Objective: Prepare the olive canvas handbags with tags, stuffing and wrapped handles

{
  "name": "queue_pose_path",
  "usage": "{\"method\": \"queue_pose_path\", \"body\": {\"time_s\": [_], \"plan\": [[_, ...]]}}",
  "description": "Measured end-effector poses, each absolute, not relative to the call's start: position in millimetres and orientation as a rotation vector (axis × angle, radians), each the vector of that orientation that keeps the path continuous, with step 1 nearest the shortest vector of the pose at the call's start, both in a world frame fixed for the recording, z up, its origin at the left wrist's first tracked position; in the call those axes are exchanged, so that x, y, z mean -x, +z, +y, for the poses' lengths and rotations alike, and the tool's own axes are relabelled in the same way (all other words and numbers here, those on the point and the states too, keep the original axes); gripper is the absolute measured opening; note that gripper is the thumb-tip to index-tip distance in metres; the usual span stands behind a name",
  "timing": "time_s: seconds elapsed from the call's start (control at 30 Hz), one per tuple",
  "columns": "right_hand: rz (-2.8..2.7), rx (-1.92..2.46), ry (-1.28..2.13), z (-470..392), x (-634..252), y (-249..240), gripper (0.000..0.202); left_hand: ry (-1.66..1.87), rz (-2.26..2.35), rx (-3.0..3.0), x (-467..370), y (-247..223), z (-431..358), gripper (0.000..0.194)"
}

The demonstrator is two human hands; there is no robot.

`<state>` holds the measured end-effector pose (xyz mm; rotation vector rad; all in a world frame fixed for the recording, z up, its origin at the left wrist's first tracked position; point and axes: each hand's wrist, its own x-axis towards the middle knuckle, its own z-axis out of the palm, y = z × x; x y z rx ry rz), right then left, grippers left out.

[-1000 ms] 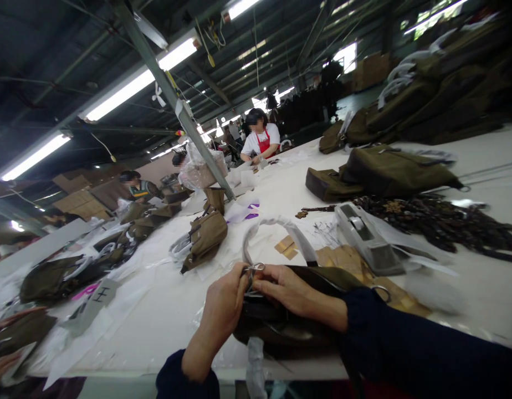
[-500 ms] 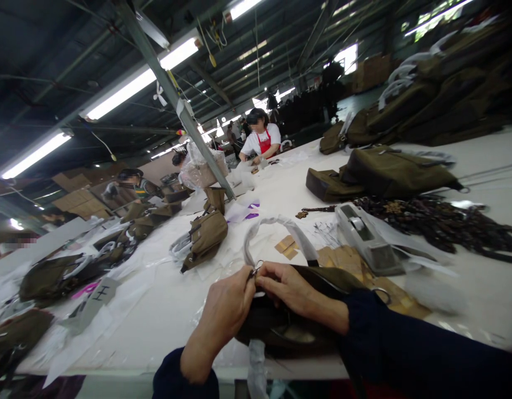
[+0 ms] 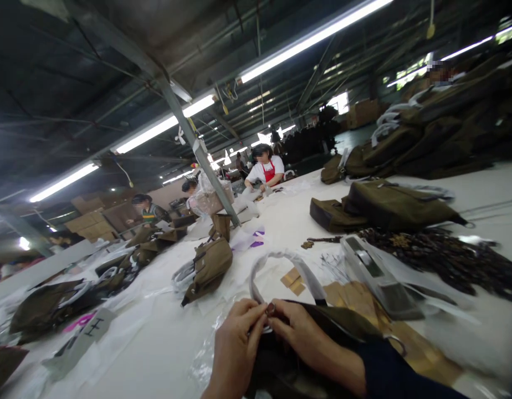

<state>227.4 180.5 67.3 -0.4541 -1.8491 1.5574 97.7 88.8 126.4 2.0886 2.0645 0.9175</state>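
A dark olive handbag (image 3: 343, 322) lies at the front edge of the table before me, partly hidden by my hands and sleeve. Its arched handle (image 3: 262, 265), wrapped in pale protective film, stands up beyond my fingers. At the handle's near end my left hand (image 3: 237, 343) and my right hand (image 3: 301, 335) meet, thumbs and fingers pinched together around a small metal ring (image 3: 271, 308). The exact hold of each fingertip is hard to make out. Another metal ring (image 3: 397, 344) shows at the bag's right end.
Right of the bag stands a grey tape dispenser (image 3: 376, 277) on brown cardboard pieces, with a heap of dark straps (image 3: 430, 260) behind. Olive bags (image 3: 399, 205) lie beyond, more (image 3: 210, 266) to the left. A co-worker (image 3: 266, 169) in a red apron works across the table.
My view has tilted upward, so the table and bag sit lower in the picture. Both hands stay together at the handle's end, and the small ring shows more clearly between the fingers.
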Motion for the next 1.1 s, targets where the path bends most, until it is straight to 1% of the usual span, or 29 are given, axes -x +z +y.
{"method": "queue_pose_path", "body": {"time_s": [0.1, 0.17, 0.23, 0.3, 0.4, 0.47, 0.5, 0.53, 0.6, 0.67, 0.73, 0.8, 0.87, 0.97, 1.03, 1.1], "plan": [[-1.915, 0.469, 1.442, 182, -230, 72, 0.008, 0.920, 2.107, -2.113, -96, 121, 89, 0.028], [-2.046, 0.490, 1.243, 182, -232, 73, 0.008, 0.894, 2.195, -2.133, -93, 117, 89, 0.026], [-2.224, 0.534, 0.918, 181, -235, 66, 0.017, 0.828, 2.302, -2.251, -91, 112, 90, 0.023], [-2.336, 0.571, 0.510, 177, -241, 53, 0.031, 0.695, 2.396, -2.449, -90, 108, 92, 0.022], [-2.309, 0.468, -0.066, 171, -255, 32, 0.049, 0.422, 2.487, -2.663, -95, 106, 97, 0.016], [-2.285, 0.389, -0.285, 168, -263, 30, 0.051, 0.305, 2.524, -2.691, -98, 106, 100, 0.013], [-2.296, 0.381, -0.318, 167, -265, 34, 0.049, 0.282, 2.528, -2.694, -100, 107, 101, 0.015], [-2.330, 0.397, -0.283, 167, -265, 41, 0.046, 0.282, 2.519, -2.691, -101, 107, 101, 0.016], [-2.450, 0.468, -0.039, 169, -261, 61, 0.032, 0.354, 2.476, -2.634, -102, 106, 101, 0.017], [-2.507, 0.539, 0.297, 172, -254, 81, 0.014, 0.530, 2.394, -2.465, -102, 105, 100, 0.016], [-2.444, 0.507, 0.585, 174, -249, 94, 0.006, 0.775, 2.228, -2.223, -100, 105, 100, 0.015], [-2.264, 0.467, 0.834, 175, -247, 96, 0.007, 1.004, 2.021, -1.992, -97, 106, 100, 0.015], [-2.034, 0.482, 1.204, 176, -244, 92, 0.011, 1.176, 1.872, -1.816, -93, 108, 101, 0.018], [-1.669, 0.465, 1.729, 179, -239, 84, 0.026, 1.329, 1.709, -1.692, -87, 111, 101, 0.021], [-1.543, 0.431, 1.857, 182, -235, 82, 0.035, 1.350, 1.584, -1.644, -84, 113, 99, 0.021], [-1.506, 0.440, 1.880, 184, -232, 82, 0.037, 1.330, 1.487, -1.543, -82, 114, 97, 0.021]]}}
